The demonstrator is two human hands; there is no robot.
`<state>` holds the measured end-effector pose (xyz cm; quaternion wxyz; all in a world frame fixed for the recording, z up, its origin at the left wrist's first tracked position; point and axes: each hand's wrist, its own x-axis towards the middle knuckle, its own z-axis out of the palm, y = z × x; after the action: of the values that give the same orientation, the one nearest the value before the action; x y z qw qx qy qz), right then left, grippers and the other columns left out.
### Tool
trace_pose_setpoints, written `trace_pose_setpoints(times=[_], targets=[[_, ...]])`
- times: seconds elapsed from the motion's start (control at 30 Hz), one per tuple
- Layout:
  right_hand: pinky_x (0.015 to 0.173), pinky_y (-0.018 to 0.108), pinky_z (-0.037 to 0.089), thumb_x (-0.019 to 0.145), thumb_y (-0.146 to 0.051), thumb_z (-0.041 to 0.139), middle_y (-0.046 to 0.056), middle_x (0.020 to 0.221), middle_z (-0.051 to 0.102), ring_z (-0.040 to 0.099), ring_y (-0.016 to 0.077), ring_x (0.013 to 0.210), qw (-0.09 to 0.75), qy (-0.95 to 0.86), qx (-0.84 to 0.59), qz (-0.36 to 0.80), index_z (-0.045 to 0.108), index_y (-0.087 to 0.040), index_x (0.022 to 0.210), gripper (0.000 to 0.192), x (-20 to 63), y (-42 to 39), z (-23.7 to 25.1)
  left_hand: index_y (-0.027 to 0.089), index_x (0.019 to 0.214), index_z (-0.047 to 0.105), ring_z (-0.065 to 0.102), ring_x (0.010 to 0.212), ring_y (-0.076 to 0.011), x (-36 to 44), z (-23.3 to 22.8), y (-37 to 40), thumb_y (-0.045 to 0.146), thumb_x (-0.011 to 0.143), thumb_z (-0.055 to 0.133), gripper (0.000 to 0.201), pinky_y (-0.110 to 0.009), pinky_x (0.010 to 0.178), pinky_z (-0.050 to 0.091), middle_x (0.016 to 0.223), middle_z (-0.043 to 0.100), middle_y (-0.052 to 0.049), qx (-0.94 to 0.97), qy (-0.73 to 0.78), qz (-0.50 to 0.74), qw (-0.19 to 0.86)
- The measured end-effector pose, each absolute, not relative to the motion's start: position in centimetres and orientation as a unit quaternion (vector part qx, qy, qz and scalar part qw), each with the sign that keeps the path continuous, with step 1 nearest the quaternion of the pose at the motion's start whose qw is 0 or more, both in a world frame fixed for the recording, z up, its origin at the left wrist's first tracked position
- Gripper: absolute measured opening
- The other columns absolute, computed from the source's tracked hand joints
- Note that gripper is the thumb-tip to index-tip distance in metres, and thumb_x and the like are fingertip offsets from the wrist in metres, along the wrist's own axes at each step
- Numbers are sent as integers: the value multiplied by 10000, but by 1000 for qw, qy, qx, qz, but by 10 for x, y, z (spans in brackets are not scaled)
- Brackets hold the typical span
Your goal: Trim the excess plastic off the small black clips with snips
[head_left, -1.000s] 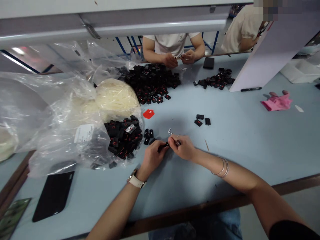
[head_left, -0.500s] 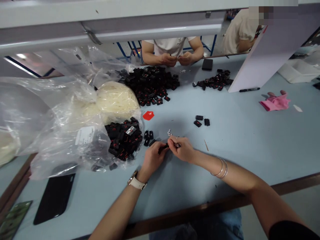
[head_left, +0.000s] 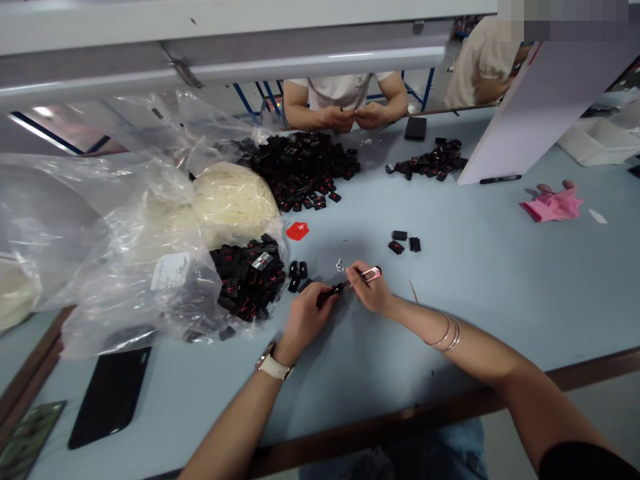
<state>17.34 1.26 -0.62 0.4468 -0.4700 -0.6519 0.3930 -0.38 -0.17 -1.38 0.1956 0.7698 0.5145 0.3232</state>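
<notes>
My left hand [head_left: 310, 308] is closed on a small black plastic part [head_left: 337, 289], held just above the table. Beside it, my right hand [head_left: 369, 289] grips a pair of tweezers [head_left: 371, 273], the shiny rounded end sticking out past the fingers. The tips point toward the black part; whether they touch it I cannot tell. Small white pieces [head_left: 340, 265] lie just beyond my hands. Several black parts [head_left: 294, 270] rest to the left of my left hand, by a plastic bag [head_left: 170, 293] with a heap of black parts [head_left: 250, 283] at its mouth.
Farther back lies a larger pile of black parts [head_left: 305, 163], with a co-worker's hands [head_left: 353, 119] behind it. A red piece [head_left: 298, 231], three black parts [head_left: 399, 236], a pink glove [head_left: 553, 203] and a black tablet-like slab [head_left: 110, 400] lie around. A white panel [head_left: 505, 127] stands at right.
My right hand has drawn slightly right and away from the black part, and the tweezers now show more clearly. My left hand has stayed in place.
</notes>
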Motion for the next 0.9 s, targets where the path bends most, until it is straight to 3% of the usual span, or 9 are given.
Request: trace_pose_setpoints(times=[0.9], targets=[[529,226,345,915,-450,412,-41,539,491,498,113,540,400,-664,-483,407,529,-198,798,302,169,16,-5,181,827,583,586,621,-146,-5,-14,-2,251,830,573,70,-258,581,459,718,621,-19,776,509,316,199]])
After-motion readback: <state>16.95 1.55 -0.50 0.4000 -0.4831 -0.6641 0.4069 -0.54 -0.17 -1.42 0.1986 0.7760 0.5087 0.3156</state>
